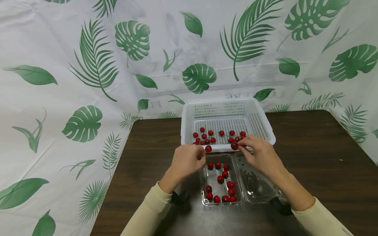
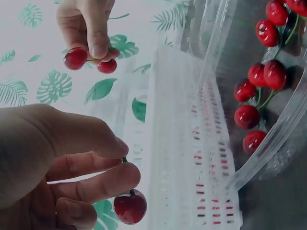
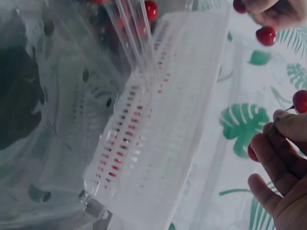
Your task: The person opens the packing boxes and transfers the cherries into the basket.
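My left hand (image 1: pixel 187 159) pinches a red cherry (image 2: pixel 130 207) by its stem; the fruit hangs below the fingertips. A second cherry (image 3: pixel 240 5) shows by that hand in the right wrist view. My right hand (image 1: pixel 263 157) pinches the stems of two cherries, one (image 3: pixel 301 101) above the thumb and the other (image 3: pixel 253 153) partly hidden behind the fingers. Both hands hover by the near rim of a white perforated basket (image 1: pixel 267 126) with several cherries (image 1: pixel 213 140) inside. Below them lies a clear plastic box (image 1: pixel 203 188), where several cherries (image 1: pixel 220 179) rest, mostly along its edges.
The box's clear lid (image 1: pixel 255 185) lies opened flat to the right, under my right forearm. A dark wooden table (image 1: pixel 313 157) carries everything. Behind it hangs a white cloth (image 1: pixel 165 32) printed with green leaves, touching the table's back edge.
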Action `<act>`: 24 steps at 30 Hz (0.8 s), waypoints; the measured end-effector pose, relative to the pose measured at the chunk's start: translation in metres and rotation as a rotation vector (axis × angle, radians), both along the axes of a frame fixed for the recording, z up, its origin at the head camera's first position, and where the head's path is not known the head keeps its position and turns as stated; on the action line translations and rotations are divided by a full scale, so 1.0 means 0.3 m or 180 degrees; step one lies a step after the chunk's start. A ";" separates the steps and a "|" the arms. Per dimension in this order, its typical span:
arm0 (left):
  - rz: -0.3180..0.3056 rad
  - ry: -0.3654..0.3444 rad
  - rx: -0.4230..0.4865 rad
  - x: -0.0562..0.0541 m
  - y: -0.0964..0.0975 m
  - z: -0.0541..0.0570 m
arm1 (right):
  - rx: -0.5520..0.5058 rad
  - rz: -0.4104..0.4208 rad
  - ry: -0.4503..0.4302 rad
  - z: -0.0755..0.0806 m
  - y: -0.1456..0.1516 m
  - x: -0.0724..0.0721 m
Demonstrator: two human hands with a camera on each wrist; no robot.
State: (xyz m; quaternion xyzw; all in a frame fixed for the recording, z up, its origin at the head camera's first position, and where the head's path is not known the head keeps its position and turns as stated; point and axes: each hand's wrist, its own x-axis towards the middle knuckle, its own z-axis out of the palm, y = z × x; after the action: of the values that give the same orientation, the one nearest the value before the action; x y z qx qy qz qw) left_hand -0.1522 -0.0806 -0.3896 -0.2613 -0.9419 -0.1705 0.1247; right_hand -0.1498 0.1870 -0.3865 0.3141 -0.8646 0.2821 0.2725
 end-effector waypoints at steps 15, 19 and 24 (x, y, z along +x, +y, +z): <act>0.0230 0.0046 0.0057 -0.038 -0.024 0.020 | 0.0109 -0.0406 -0.0503 -0.039 0.018 -0.146; 0.0253 -0.0041 0.0066 -0.036 -0.028 0.022 | 0.0188 -0.0487 -0.0681 -0.070 0.023 -0.166; 0.0292 -0.0131 0.0054 -0.035 -0.033 0.021 | 0.0278 -0.0559 -0.0939 -0.099 0.029 -0.182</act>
State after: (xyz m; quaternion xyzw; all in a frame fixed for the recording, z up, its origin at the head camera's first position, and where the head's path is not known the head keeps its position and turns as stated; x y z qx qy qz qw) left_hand -0.1627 -0.0905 -0.3834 -0.2132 -0.9537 -0.1779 0.1152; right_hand -0.2045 0.1958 -0.4164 0.2041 -0.9307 0.2624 0.1523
